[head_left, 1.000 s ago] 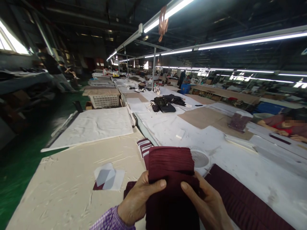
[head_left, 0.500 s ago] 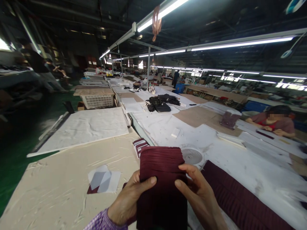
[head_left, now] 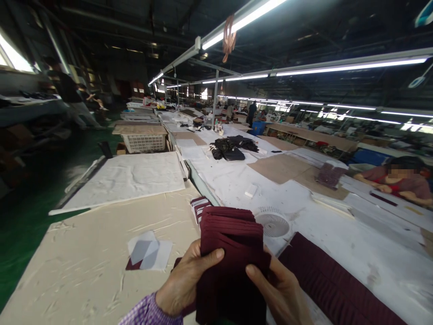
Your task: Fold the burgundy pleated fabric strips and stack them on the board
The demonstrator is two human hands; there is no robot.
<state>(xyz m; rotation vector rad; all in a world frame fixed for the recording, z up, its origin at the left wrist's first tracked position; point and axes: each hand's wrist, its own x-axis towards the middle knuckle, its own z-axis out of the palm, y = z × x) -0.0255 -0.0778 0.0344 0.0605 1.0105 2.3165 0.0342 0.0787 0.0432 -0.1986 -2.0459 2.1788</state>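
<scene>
Between my two hands is a stack of maroon fabric pieces (head_left: pixel 233 257), its upper edges fanned into several layers. My left hand (head_left: pixel 189 271) grips the left side, thumb lying across the front and fingers hidden behind. On the right side my right hand (head_left: pixel 277 280) clasps the stack, thumb on the front and the other fingers behind it. Just beyond the stack lies a small bundle of maroon and white pieces (head_left: pixel 199 206). To the right, a long row of overlapping maroon pieces (head_left: pixel 338 280) rests on the white table.
A round white fan (head_left: pixel 272 223) lies past my right hand. Grey and white scraps (head_left: pixel 149 250) are on the cream-covered table (head_left: pixel 84 253) at left. Black garments (head_left: pixel 232 148) and a white block (head_left: pixel 251 190) sit farther off. A co-worker (head_left: pixel 399 180) leans over the table at right.
The top edges of the maroon stack have spread from nearly flush into stepped layers. My right index finger has moved from the front edge to behind the stack. The view has shifted slightly left.
</scene>
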